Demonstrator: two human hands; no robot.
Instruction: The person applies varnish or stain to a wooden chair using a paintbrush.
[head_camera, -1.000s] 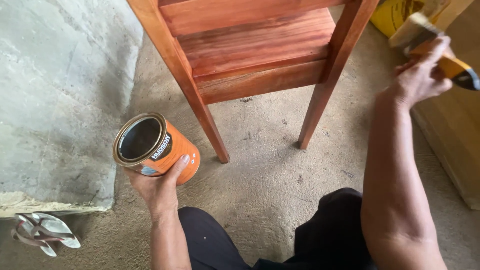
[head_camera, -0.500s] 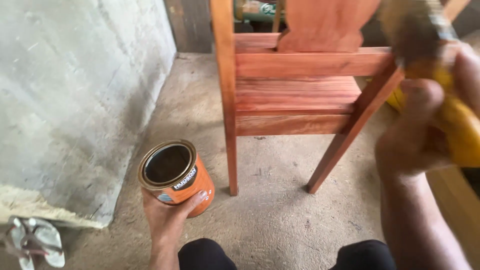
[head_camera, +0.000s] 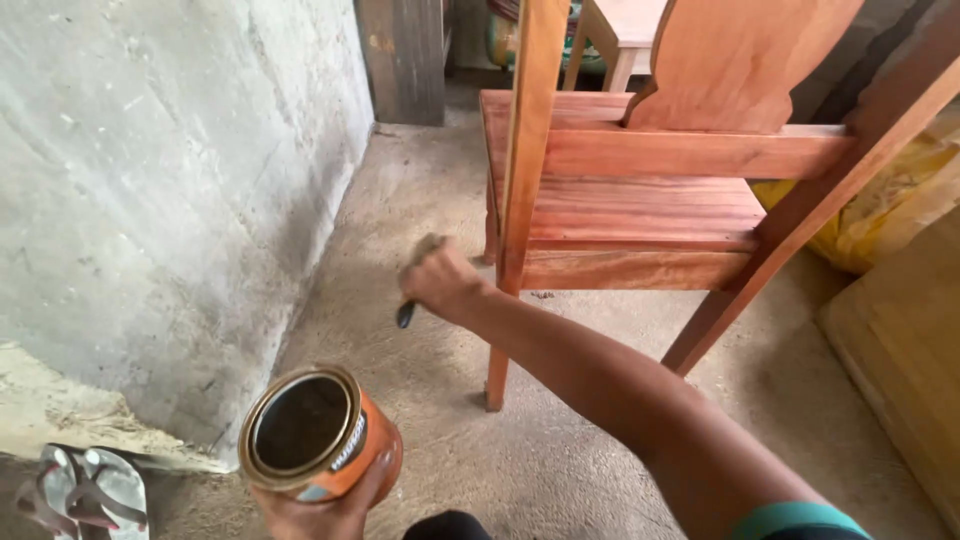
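My left hand (head_camera: 325, 512) holds an open orange tin (head_camera: 318, 432) with dark liquid inside, low at the bottom left. My right hand (head_camera: 442, 280) is closed around a paintbrush (head_camera: 412, 296), whose dark handle end sticks out below the fist. The bristles are mostly hidden behind my hand. That hand sits just left of the near upright of a reddish wooden chair (head_camera: 640, 200), whose slatted seat and shaped back rise behind it.
A rough concrete wall (head_camera: 170, 200) fills the left side. A pair of sandals (head_camera: 85, 490) lies at the bottom left corner. Pale wooden boards (head_camera: 900, 350) and a yellow sack (head_camera: 890, 200) sit at the right. A dusty concrete floor (head_camera: 420, 190) runs back to a dark doorpost.
My right hand has swung from the upper right across to the left side of the chair's upright. The view tilted up, so the chair back now shows. The tin sank lower in view.
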